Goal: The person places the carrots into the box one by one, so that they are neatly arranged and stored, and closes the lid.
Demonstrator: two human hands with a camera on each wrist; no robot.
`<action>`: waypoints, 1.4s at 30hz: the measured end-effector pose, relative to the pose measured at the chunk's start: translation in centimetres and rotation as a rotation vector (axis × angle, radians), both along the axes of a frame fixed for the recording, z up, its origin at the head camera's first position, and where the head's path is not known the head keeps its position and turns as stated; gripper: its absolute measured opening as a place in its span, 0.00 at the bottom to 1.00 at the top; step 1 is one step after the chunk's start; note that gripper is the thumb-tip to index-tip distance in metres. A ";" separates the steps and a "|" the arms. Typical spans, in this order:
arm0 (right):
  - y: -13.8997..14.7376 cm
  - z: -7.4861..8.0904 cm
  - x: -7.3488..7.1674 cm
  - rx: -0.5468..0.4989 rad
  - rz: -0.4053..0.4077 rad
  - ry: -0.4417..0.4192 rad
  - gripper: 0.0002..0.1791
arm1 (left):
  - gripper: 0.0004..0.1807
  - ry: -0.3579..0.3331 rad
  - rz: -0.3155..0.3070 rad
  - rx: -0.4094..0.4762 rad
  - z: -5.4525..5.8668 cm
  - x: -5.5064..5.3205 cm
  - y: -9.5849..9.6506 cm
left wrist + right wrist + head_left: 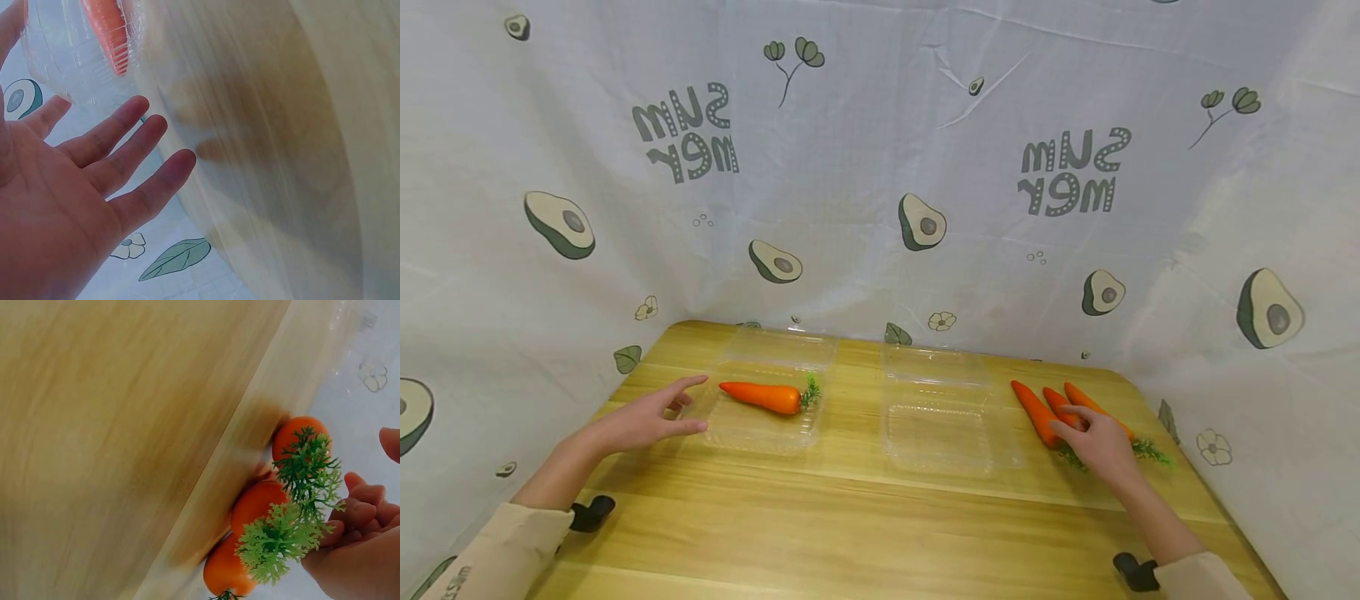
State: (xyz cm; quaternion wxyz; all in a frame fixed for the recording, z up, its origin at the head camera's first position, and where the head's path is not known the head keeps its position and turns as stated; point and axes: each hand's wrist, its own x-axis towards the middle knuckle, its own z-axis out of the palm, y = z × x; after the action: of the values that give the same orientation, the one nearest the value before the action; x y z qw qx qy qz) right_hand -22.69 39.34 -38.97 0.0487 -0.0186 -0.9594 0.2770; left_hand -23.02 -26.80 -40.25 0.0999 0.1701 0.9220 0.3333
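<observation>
Thumb and fingers of the right hand (pixel 1103 452) were bent low over the middle carrot (pixel 1056 403), to the right of the central clear box (pixel 936 442); whether they had closed on it, I could not tell. Well to the left of that box, the left hand (pixel 651 418) was spread wide, its fingertips just beside or over the outer edge of a clear container (pixel 752 435). Inside this container, left of the central clear box, a lone carrot (pixel 762 396) lay on its side, its leafy top toward the box and its tip toward the left hand. Right of the box, an inner carrot (pixel 1032 410) lay nearest to it, then the middle carrot, partly covered by the fingers, then an outer carrot (pixel 1082 395) farthest from it, all three tips pointing away from the person. Directly behind the box lay its transparent lid (pixel 936 364), folded back. Wooden table (pixel 880 533) stretched beneath and in front of the box, and white cloth (pixel 850 167) printed with avocados hung behind it.
</observation>
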 end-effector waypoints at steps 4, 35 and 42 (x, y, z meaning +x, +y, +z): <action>0.0 0.0 -0.2 0.029 -0.002 0.000 0.34 | 0.47 -0.002 0.003 -0.001 0.0 0.0 0.0; 0.8 -0.4 -1.5 0.169 -0.057 -0.087 0.33 | 0.46 0.013 0.012 -0.021 -0.2 -0.1 0.1; 0.7 -0.6 -1.3 0.209 -0.029 -0.091 0.33 | 0.46 0.010 0.011 -0.020 -0.2 -0.2 0.0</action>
State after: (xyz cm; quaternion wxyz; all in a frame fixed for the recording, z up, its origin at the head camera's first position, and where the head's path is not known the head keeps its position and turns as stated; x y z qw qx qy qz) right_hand -23.95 40.02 -39.53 0.0105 -0.0399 -0.9840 0.1735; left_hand -23.17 -26.79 -40.49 0.0952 0.1657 0.9267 0.3236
